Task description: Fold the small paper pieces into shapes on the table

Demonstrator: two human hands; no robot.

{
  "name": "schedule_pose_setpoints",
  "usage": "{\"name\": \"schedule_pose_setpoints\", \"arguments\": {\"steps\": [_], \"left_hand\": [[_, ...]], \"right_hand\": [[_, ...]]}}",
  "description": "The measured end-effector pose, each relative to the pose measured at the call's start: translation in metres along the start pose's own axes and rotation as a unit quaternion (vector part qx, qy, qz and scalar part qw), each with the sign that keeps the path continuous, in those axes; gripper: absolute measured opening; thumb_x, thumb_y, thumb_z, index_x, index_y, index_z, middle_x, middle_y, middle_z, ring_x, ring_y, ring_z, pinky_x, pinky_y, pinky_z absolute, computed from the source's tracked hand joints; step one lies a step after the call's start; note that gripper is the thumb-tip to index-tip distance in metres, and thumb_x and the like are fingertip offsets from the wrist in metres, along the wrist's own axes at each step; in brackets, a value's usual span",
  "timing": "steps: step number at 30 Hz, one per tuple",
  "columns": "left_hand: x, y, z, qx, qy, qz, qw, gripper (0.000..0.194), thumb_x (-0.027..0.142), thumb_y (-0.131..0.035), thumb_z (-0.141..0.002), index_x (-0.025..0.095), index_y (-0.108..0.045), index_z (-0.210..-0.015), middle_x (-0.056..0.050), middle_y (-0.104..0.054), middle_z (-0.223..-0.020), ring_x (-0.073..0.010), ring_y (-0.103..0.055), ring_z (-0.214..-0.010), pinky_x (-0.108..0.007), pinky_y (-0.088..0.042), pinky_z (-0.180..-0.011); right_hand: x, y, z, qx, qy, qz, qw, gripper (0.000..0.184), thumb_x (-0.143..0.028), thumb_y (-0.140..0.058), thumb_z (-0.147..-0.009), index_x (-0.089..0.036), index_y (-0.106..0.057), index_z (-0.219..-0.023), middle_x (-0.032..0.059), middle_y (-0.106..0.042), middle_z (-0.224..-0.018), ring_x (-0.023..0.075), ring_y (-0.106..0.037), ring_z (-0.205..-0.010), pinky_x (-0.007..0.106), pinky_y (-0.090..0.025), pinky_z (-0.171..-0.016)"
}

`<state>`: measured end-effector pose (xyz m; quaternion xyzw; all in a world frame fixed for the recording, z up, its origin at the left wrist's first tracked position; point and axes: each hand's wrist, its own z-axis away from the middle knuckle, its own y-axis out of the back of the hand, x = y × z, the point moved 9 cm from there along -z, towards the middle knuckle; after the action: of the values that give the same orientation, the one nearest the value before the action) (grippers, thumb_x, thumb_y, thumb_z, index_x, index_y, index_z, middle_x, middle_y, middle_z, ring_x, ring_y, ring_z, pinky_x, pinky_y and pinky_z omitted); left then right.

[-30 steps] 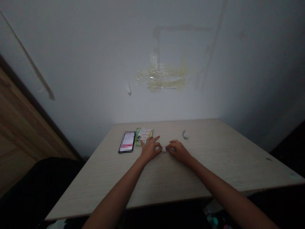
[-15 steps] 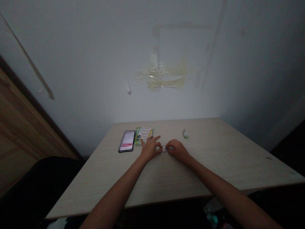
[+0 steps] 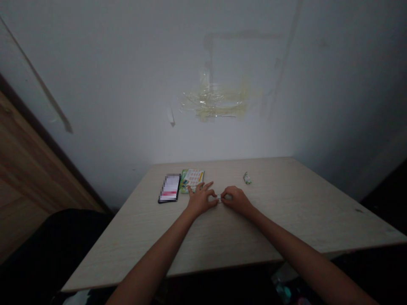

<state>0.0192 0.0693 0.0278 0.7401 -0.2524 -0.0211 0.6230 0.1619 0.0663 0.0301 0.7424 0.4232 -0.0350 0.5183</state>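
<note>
Both my hands rest on a pale wooden table, meeting over a small white object that is too small to name. My left hand pinches its left side with thumb and forefinger, the other fingers spread toward a green and white card. My right hand is curled and pinches the object's right side. The object sits low, at or just above the tabletop.
A phone with a lit screen lies left of my hands, beside a green and white printed card. A small crumpled wrapper lies at the back right. The table stands against a white wall bearing tape remnants.
My hands have drawn slightly closer together around the small white object; otherwise nothing has moved.
</note>
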Motion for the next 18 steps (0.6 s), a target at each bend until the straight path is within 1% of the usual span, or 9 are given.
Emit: {"name": "schedule_pose_setpoints", "arguments": {"steps": [4, 12, 18], "left_hand": [[-0.0013, -0.0005, 0.0002, 0.000, 0.004, -0.002, 1.000, 0.023, 0.052, -0.065, -0.078, 0.038, -0.067, -0.096, 0.009, -0.038, -0.152, -0.0342, -0.026, -0.141, -0.080, 0.005, -0.102], [-0.0051, -0.0011, 0.0002, -0.001, 0.014, 0.013, 1.000, 0.022, 0.053, -0.064, -0.079, 0.040, -0.069, -0.095, 0.009, -0.039, -0.151, -0.0348, -0.024, -0.141, -0.080, 0.005, -0.101], [-0.0071, 0.0022, -0.0014, -0.003, 0.025, 0.020, 0.999, 0.016, 0.050, -0.063, -0.082, 0.041, -0.072, -0.091, 0.009, -0.040, -0.151, -0.0351, -0.022, -0.142, -0.079, 0.007, -0.101]], "right_hand": [[-0.0004, -0.0011, -0.0004, -0.008, 0.001, 0.002, 1.000, 0.005, -0.021, -0.068, -0.077, -0.022, -0.067, -0.082, 0.0018, -0.069, -0.088, 0.0181, -0.060, -0.090, 0.032, -0.042, -0.086], [0.0003, -0.0007, -0.0002, -0.012, -0.010, 0.000, 1.000, 0.008, -0.025, -0.071, -0.077, -0.022, -0.067, -0.084, 0.0021, -0.069, -0.089, 0.0182, -0.060, -0.091, 0.032, -0.042, -0.086], [-0.0031, 0.0020, 0.0001, -0.005, 0.011, -0.045, 0.999, 0.006, -0.024, -0.068, -0.080, -0.022, -0.071, -0.085, 0.0019, -0.071, -0.088, 0.0174, -0.062, -0.088, 0.031, -0.043, -0.087]]}}
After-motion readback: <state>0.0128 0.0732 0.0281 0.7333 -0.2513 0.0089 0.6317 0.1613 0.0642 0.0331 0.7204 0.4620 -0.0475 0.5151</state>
